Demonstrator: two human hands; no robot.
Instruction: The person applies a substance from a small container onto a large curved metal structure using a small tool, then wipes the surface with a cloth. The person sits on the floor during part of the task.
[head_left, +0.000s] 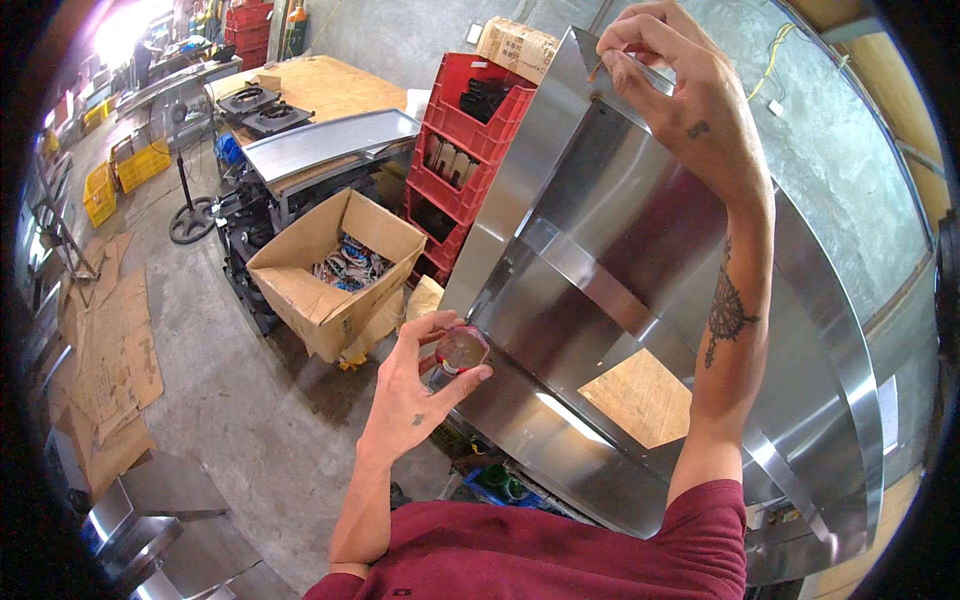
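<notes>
My left hand (415, 390) is wrapped round a short, can-like round thing (462, 350) with a dull grey-brown face and a red rim. It is held beside the lower left edge of a large stainless steel panel (610, 190), which stands tilted in front of me. My right hand (670, 75) is raised to the panel's upper left corner, fingers curled in a pinch against the flange. What lies between those fingertips, if anything, is too small to make out. A square opening (640, 398) in the panel shows a wood-coloured surface.
Red crates (465, 150) stand stacked behind the panel. An open cardboard box (340, 270) holds wires. Beyond it, a wooden table (325, 90) bears gas burners (265, 110) and a metal tray (330, 145). Flattened cardboard (115, 350) and steel pieces (160, 530) lie at left.
</notes>
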